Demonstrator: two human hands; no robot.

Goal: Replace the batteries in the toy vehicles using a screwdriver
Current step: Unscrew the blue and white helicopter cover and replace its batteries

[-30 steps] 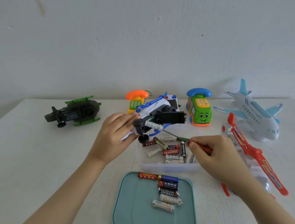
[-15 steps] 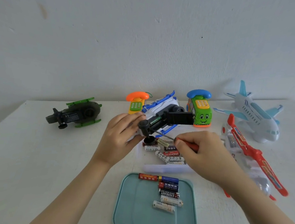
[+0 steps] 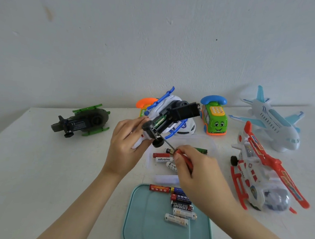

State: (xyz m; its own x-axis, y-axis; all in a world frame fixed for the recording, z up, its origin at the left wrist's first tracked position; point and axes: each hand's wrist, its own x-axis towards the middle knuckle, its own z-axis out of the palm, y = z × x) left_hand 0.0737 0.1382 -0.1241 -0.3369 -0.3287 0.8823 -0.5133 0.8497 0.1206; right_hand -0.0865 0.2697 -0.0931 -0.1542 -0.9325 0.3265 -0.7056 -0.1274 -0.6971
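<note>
My left hand (image 3: 127,145) grips a white and blue toy helicopter (image 3: 169,118), turned belly up and lifted off the table. Its black battery cover (image 3: 186,110) hangs open, and a green battery (image 3: 159,121) shows inside the compartment. My right hand (image 3: 194,171) holds a red-handled screwdriver (image 3: 184,159), whose metal tip touches the underside of the helicopter near its black wheel (image 3: 158,143). Loose batteries (image 3: 164,159) lie in a clear plastic box (image 3: 206,140) under my hands. More batteries (image 3: 180,211) sit on a teal tray (image 3: 144,231) near me.
A dark green helicopter (image 3: 81,121) lies upside down at the left. A green phone car (image 3: 214,117) and an orange phone toy (image 3: 144,103) stand at the back. At the right are a white and blue airplane (image 3: 273,121) and a red and white helicopter (image 3: 260,170).
My left hand has tilted the helicopter up, so its open compartment faces me. My right hand has moved left and brought the screwdriver tip up to the toy's underside.
</note>
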